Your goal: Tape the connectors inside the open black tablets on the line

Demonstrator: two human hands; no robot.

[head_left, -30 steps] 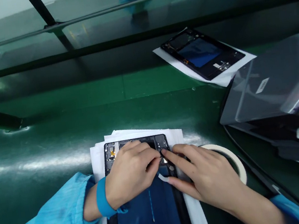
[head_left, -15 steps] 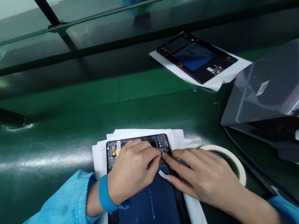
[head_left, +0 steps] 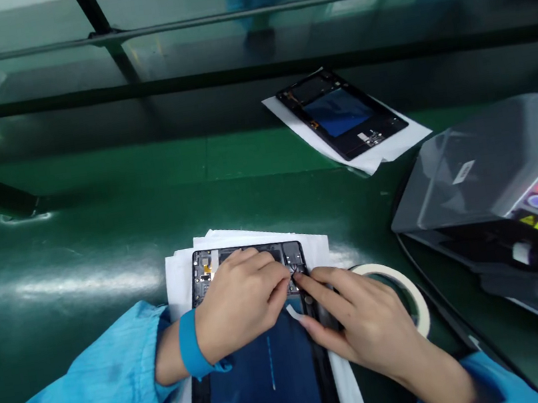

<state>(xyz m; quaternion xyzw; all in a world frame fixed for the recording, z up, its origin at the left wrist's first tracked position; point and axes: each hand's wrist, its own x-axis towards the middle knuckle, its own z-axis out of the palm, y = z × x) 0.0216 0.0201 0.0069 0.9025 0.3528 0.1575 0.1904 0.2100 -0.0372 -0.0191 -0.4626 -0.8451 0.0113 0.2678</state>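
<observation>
An open black tablet chassis [head_left: 257, 392] with a blue panel lies on white paper sheets [head_left: 177, 279] right in front of me. My left hand [head_left: 236, 304] rests on its upper part, fingers curled, the fingertips pressing near the upper right corner. My right hand [head_left: 362, 322] comes in from the right, its index fingertip meeting the left fingertips at the same spot. A small white strip of tape [head_left: 293, 312] sticks out at my right thumb. Both sleeves are light blue, and a blue wrist strap [head_left: 189, 345] circles my left wrist.
A roll of white tape [head_left: 412, 294] lies under my right hand on the green mat [head_left: 80, 256]. A grey machine [head_left: 500, 194] with lit red digits and coloured buttons stands at the right. A second open tablet [head_left: 339, 113] lies on paper further back. A glass partition rises behind.
Both hands have stayed on the upper right corner of the tablet with small finger movements. My view has tilted down slightly, so everything sits a little lower and further left.
</observation>
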